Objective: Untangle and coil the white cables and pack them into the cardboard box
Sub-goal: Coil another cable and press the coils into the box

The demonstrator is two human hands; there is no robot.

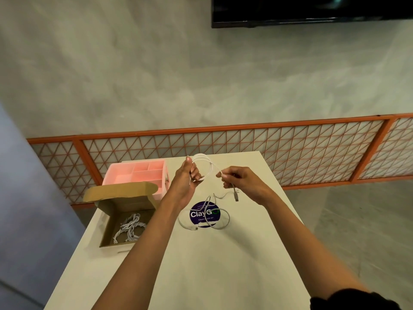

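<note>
Above the white table (pixel 223 265), my left hand (pixel 186 181) grips a small coil of white cable (pixel 206 163). My right hand (pixel 241 181) pinches the same cable's free end, and its plug (pixel 236 196) dangles below the fingers. A second white cable (pixel 209 217) lies loose on the table across a round purple sticker (pixel 204 214). The open cardboard box (pixel 125 209) stands at the table's left edge. Several coiled white cables (pixel 129 228) lie inside it.
A pink plastic organiser tray (pixel 136 175) with several compartments stands behind the box at the table's far left. Beyond the table runs an orange lattice fence (pixel 290 148). A dark screen (pixel 312 10) hangs on the grey wall above.
</note>
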